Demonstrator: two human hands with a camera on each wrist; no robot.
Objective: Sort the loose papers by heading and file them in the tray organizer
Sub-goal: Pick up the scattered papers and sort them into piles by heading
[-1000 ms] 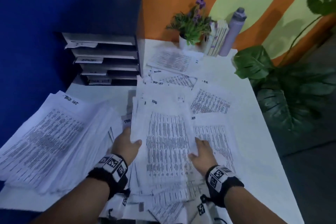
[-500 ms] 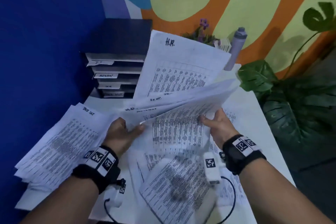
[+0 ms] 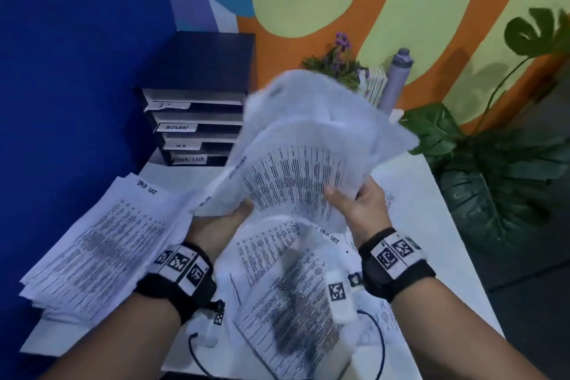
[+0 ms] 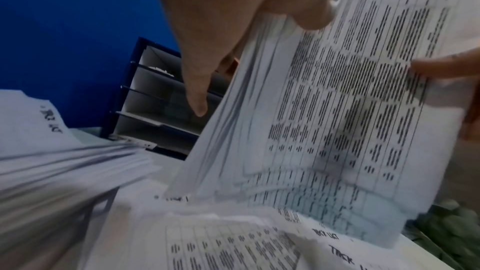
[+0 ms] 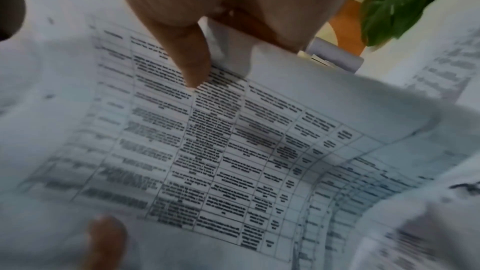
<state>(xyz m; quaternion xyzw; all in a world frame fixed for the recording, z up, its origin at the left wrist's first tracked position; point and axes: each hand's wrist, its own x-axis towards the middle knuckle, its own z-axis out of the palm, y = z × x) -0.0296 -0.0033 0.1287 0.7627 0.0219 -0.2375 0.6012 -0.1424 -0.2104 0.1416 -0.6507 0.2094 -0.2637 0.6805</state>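
Overhead, both hands lift a sheaf of papers [image 3: 296, 163] above the bench [image 3: 431, 225]: left hand [image 3: 222, 222] clamps its near-left edge, right hand [image 3: 361, 203] its near-right. Far left stands the tray organizer [image 3: 197, 129]; a sorted stack [image 3: 101, 241] lies left.

Left wrist: thumb [image 4: 306, 11] presses the sheaf's printed face.

Right wrist: thumb [image 5: 189, 56] pins the top sheet.

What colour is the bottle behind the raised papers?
Pale lavender-grey bottle with a darker grey cap, clearest in the head view.

white table [image 3: 438, 225] bearing loose papers [image 3: 98, 244], tray organizer [image 3: 197, 129], bottle [image 3: 396, 80]
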